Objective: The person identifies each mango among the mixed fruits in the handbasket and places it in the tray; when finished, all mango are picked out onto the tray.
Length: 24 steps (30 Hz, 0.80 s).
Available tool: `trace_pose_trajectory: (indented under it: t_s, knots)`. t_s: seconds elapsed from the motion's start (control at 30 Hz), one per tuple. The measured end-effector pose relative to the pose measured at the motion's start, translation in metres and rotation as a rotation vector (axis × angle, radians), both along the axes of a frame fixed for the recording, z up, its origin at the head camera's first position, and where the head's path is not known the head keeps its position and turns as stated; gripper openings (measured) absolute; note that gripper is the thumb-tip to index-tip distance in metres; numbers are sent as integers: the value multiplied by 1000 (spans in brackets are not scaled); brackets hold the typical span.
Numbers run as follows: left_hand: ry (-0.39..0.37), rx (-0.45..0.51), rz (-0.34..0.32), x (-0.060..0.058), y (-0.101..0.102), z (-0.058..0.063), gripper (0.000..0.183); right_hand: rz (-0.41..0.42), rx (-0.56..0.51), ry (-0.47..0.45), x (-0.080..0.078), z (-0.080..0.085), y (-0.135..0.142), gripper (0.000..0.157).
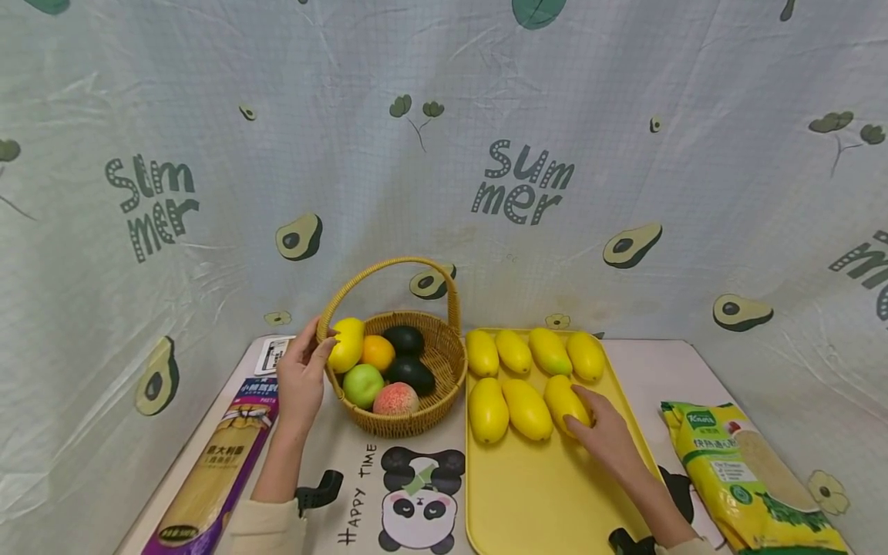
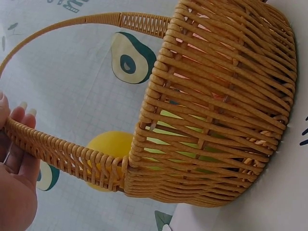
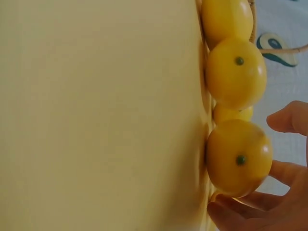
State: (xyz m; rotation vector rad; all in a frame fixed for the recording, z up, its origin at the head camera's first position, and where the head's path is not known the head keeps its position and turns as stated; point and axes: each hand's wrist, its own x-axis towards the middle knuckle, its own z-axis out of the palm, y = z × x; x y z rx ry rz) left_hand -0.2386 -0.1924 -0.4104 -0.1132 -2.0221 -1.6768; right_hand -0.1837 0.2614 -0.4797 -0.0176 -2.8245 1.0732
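Observation:
On the left, a wicker basket holds a yellow mango, an orange, a green apple, a peach and two dark avocados. My left hand grips the left side of the basket's arched handle, fingers behind it. Several yellow mangoes lie in two rows on a yellow tray. My right hand is at the rightmost front-row mango, its fingers spread along the right side. In the right wrist view the thumb stands apart from that mango.
A pasta packet lies along the left edge, a small white card behind it. A yellow Knorr bag lies to the right of the tray. A printed curtain hangs behind, close to the basket and tray.

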Motion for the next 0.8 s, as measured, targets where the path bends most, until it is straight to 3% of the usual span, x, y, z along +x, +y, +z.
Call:
trace_pose_trajectory:
  t_s: [0.17, 0.47, 0.8]
  knots:
    - [14, 11, -4, -1, 0, -1, 43, -16, 40, 8, -2, 2, 1, 63]
    - [0, 7, -1, 2, 1, 3, 43, -12, 79, 100, -9, 1, -6, 60]
    - [6, 10, -1, -2, 0, -1, 44, 77, 15, 171, -18, 7, -28, 57]
